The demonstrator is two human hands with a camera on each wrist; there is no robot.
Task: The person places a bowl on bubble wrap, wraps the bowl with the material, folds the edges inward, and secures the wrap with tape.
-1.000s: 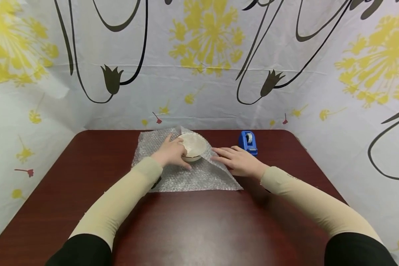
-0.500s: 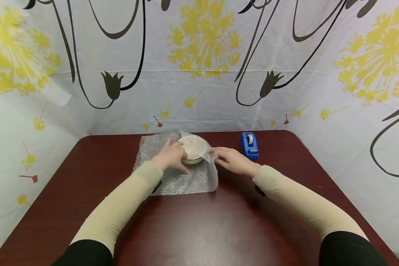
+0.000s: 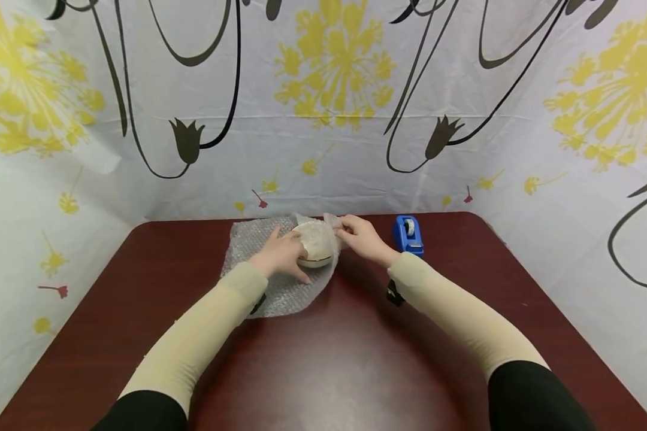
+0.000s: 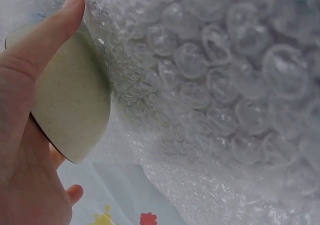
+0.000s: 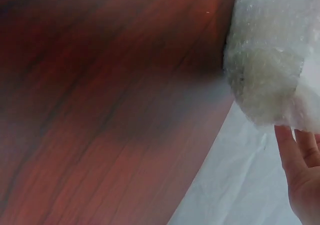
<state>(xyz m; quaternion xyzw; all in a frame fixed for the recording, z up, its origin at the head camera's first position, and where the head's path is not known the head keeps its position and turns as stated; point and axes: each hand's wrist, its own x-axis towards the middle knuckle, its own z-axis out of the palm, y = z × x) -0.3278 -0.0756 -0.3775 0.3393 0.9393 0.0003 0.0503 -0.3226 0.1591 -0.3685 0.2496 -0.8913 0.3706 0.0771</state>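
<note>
A cream bowl point(image 3: 314, 239) with a thin dark rim sits on a sheet of bubble wrap point(image 3: 250, 239) towards the back of the table. My left hand point(image 3: 280, 254) holds it from the left. In the left wrist view the thumb lies along the speckled outer wall of the bowl point(image 4: 75, 100), and the other fingers are partly hidden behind the rim. At the bowl's right side, my right hand point(image 3: 362, 238) pinches the raised edge of the wrap against the rim. The right wrist view shows the wrap point(image 5: 270, 30) curving up around the bowl's side, above the fingertips.
A blue tape dispenser point(image 3: 408, 235) stands at the back right, just beyond the right hand. The dark red wooden table point(image 3: 323, 371) stretches towards me. Behind its far edge hangs a white patterned sheet point(image 3: 323, 173).
My right hand has moved left and back, lifting the wrap's right side up against the bowl. The flat right corner of the sheet has folded in. My left hand stays on the bowl.
</note>
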